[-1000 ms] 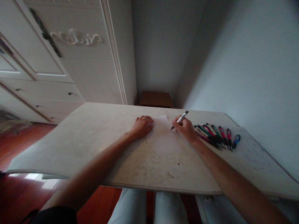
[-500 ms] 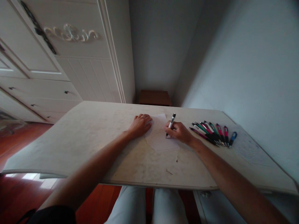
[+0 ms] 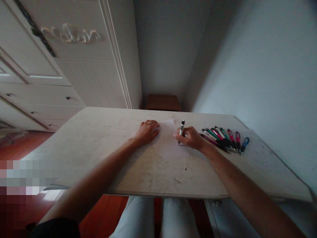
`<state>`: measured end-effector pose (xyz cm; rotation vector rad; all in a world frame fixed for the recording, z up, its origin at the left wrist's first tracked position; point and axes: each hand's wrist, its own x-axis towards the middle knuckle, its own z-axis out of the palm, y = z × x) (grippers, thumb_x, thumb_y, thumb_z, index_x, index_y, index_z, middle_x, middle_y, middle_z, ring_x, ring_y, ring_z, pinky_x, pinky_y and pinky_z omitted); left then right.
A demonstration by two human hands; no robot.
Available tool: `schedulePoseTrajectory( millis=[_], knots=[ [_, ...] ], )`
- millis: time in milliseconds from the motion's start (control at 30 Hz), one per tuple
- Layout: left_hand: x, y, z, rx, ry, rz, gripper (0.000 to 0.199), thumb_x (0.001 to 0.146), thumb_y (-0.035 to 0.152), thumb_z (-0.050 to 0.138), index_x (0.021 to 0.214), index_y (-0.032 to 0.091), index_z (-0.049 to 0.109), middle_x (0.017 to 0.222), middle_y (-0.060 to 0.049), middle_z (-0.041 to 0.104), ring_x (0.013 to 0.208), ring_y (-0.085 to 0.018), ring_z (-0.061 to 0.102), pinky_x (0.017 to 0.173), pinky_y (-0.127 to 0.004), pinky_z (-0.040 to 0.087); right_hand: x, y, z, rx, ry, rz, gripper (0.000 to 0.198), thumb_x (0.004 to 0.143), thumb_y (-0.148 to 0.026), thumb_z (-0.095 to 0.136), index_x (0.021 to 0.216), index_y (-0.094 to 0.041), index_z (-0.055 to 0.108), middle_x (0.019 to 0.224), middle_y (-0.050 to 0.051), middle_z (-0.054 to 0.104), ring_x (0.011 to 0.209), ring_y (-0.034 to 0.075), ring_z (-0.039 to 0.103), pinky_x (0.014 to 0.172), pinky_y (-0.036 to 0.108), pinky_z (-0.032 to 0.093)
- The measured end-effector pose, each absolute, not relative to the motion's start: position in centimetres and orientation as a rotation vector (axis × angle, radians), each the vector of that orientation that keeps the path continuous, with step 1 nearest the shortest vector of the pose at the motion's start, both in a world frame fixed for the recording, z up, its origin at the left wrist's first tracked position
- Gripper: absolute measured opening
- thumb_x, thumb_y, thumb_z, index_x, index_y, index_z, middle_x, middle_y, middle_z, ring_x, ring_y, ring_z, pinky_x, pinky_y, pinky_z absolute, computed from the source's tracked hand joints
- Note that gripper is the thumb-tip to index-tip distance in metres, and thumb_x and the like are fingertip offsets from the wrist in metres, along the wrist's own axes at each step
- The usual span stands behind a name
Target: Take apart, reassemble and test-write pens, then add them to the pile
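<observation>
A white sheet of lined paper (image 3: 168, 145) with a ragged near edge lies on the pale table (image 3: 104, 135). My left hand (image 3: 148, 132) rests palm down on its left edge, fingers stretched out, a ring on one of them. In my right hand (image 3: 192, 138) is a white pen with black ends (image 3: 181, 128), pinched between thumb and fingers and held nearly upright. Its tip meets the right part of the sheet. Any writing there is too faint to read.
Several coloured pens (image 3: 220, 138) lie fanned out right of my right hand. Beyond them a sheet covered in scribbles (image 3: 267, 152) lies by the wall. Small marks (image 3: 177, 180) show near the table's front edge. A white cabinet (image 3: 94, 76) stands at the left, a brown box-like piece (image 3: 162, 102) behind.
My right hand and the pen tip have shifted slightly right across the paper, and the pen stands more upright. My left hand stays on the sheet. The whole view has moved a little.
</observation>
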<state>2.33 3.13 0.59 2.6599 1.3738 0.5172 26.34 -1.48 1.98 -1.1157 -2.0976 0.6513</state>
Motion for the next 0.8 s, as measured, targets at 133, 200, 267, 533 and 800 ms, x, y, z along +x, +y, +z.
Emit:
schedulePoseTrajectory(
  millis=[133, 200, 267, 533, 800],
  knots=[
    [2.3, 3.1, 0.5, 2.665, 1.371, 0.523, 0.032, 0.091, 0.031, 0.045, 0.117, 0.022, 0.062, 0.129, -0.008, 0.059, 0.119, -0.026, 0.05, 0.099, -0.044, 0.037, 25.5, -2.0, 2.2, -1.051, -2.06, 0.892, 0.033, 0.082, -0.043, 0.062, 0.064, -0.015, 0.064, 0.057, 0.0, 0.059, 0.052, 0.011, 0.051, 0.054, 0.023, 0.041],
    [2.4, 3.1, 0.5, 2.666, 1.369, 0.532, 0.032, 0.091, 0.031, 0.045, 0.117, 0.022, 0.062, 0.129, -0.008, 0.059, 0.119, -0.025, 0.05, 0.099, -0.044, 0.037, 25.4, -1.8, 2.0, -1.043, -2.018, 0.853, 0.029, 0.082, -0.044, 0.063, 0.074, -0.016, 0.069, 0.066, 0.002, 0.065, 0.056, 0.012, 0.055, 0.057, 0.024, 0.044],
    [2.4, 3.2, 0.4, 2.663, 1.373, 0.538, 0.032, 0.091, 0.032, 0.045, 0.117, 0.022, 0.062, 0.129, -0.008, 0.059, 0.118, -0.025, 0.05, 0.099, -0.044, 0.038, 25.5, -1.4, 1.7, -1.065, -1.992, 0.753, 0.028, 0.082, -0.043, 0.063, 0.083, -0.016, 0.071, 0.072, 0.003, 0.068, 0.058, 0.013, 0.056, 0.058, 0.025, 0.045],
    [2.4, 3.0, 0.7, 2.674, 1.377, 0.507, 0.033, 0.092, 0.032, 0.044, 0.118, 0.021, 0.062, 0.13, -0.008, 0.059, 0.118, -0.027, 0.05, 0.098, -0.045, 0.039, 25.9, -1.1, 1.5, -1.076, -1.95, 0.587, 0.032, 0.087, -0.044, 0.058, 0.08, -0.016, 0.071, 0.074, 0.005, 0.07, 0.061, 0.014, 0.058, 0.061, 0.027, 0.047],
    [2.4, 3.0, 0.7, 2.665, 1.377, 0.514, 0.033, 0.092, 0.033, 0.044, 0.118, 0.022, 0.062, 0.13, -0.008, 0.059, 0.119, -0.027, 0.05, 0.099, -0.044, 0.038, 25.1, -2.0, 1.7, -1.063, -1.996, 0.846, 0.033, 0.083, -0.046, 0.062, 0.081, -0.015, 0.071, 0.07, 0.004, 0.068, 0.059, 0.013, 0.056, 0.055, 0.024, 0.044]
  ],
)
